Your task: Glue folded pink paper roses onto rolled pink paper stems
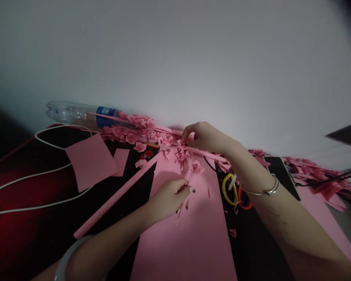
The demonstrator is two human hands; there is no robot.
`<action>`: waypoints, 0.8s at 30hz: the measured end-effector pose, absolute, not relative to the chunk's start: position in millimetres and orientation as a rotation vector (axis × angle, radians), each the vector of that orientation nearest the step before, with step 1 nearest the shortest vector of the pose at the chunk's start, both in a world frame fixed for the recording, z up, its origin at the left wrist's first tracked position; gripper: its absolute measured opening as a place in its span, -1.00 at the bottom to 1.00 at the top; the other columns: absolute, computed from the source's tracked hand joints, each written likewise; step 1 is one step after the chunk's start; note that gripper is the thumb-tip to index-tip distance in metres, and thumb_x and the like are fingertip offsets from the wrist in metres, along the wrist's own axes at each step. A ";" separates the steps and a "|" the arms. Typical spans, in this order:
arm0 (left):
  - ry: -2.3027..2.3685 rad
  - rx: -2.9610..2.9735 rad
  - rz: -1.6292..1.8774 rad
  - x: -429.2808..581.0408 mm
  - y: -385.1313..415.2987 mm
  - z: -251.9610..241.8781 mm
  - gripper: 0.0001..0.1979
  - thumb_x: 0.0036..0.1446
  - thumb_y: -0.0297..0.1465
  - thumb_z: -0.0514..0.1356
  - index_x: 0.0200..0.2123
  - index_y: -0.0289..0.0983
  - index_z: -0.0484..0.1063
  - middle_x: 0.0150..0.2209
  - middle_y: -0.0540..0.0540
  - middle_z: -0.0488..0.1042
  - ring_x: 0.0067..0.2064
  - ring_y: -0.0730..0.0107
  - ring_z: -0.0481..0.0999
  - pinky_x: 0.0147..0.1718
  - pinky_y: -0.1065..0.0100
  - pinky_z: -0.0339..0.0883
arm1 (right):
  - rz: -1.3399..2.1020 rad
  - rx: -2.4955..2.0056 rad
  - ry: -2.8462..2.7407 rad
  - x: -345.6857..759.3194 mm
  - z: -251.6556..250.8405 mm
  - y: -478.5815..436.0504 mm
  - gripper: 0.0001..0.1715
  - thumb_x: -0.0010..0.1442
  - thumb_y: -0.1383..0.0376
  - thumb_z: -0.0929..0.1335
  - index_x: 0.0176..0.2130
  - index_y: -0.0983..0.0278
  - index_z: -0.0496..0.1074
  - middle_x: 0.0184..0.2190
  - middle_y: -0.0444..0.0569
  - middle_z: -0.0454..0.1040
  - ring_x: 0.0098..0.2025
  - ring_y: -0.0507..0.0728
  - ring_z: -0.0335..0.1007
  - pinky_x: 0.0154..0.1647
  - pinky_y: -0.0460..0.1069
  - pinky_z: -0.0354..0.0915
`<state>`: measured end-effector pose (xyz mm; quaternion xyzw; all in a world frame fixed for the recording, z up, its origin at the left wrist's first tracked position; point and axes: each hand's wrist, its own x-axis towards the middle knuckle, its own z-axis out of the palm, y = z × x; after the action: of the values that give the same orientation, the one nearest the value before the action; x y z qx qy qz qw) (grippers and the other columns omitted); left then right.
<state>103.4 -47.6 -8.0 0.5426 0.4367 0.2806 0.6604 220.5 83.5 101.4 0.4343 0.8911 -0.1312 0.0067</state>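
My left hand (171,197) is closed around the narrow stem of a pink folded-paper flower (196,168). The bloom points up and away, and the stem's thin end comes out below the fingers. Farther back, my right hand (206,136) reaches over a heap of loose paper flowers (165,139). Its curled fingertips pinch at a small paper flower (180,143) on the heap; the thumb is partly hidden. Under both hands lies a long pink paper sheet (187,242), with a small pink scrap (209,192) on it.
A plastic bottle (70,111) lies against the wall (175,58). On the left are a rolled pink paper tube (117,197), a square sheet (90,162) and a white cable (32,177). Yellow-and-red-handled scissors (228,191) and a phone (282,177) lie on the right.
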 end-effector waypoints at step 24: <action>0.999 1.234 0.665 103.9 -48.4 -10.1 -0.74 0.20 -0.23 0.00 -0.39 -0.28 0.32 -0.56 0.04 0.39 -0.66 0.58 0.19 -0.68 0.49 0.07 | -0.365 1.230 2.685 226.7 57.3 87.3 -0.78 0.00 0.45 0.34 -0.32 0.31 0.55 -0.37 -0.01 0.55 -0.33 0.06 0.40 -0.35 -0.08 0.17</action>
<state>103.9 -48.4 -10.1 0.5438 0.4401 0.2927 0.6519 226.7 87.3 57.3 0.4118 0.8992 -0.1223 0.0826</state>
